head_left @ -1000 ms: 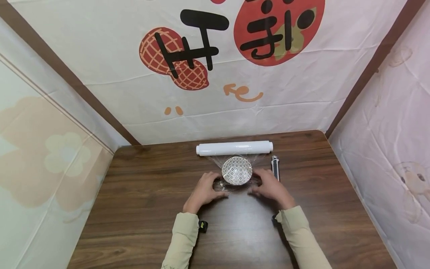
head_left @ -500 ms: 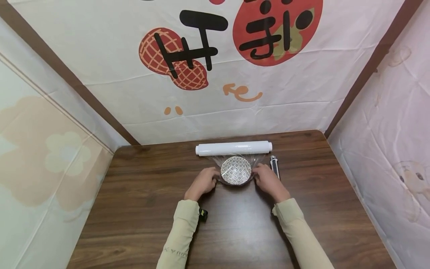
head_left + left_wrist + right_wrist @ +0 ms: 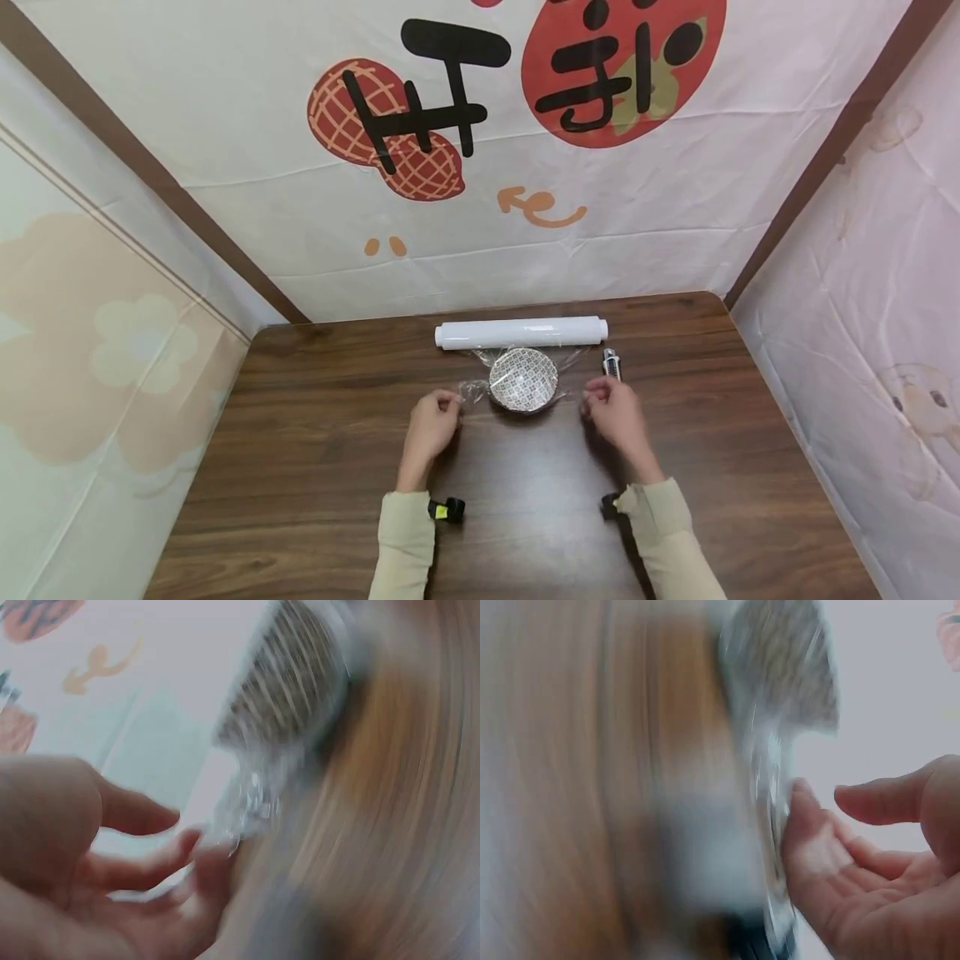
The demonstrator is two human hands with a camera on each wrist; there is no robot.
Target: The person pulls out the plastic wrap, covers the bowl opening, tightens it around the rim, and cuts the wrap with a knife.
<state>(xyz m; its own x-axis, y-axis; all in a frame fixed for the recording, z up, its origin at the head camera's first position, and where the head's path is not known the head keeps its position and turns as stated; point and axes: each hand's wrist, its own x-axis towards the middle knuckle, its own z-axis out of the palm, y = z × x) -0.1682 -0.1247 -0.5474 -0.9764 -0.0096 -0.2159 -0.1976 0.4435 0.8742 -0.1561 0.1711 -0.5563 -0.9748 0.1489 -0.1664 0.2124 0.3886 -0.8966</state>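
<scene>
While the bowl (image 3: 523,380) sits near the roll (image 3: 521,333), apparently covered, I judge the film (image 3: 473,391) unfinished at its sides; my left hand (image 3: 432,427) and right hand (image 3: 617,415) flank the bowl, thumbs parted from fingers.

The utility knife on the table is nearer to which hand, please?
Right: the right hand partly hides the utility knife in the head view. The left hand is farther off, beyond the bowl to the left.
</scene>
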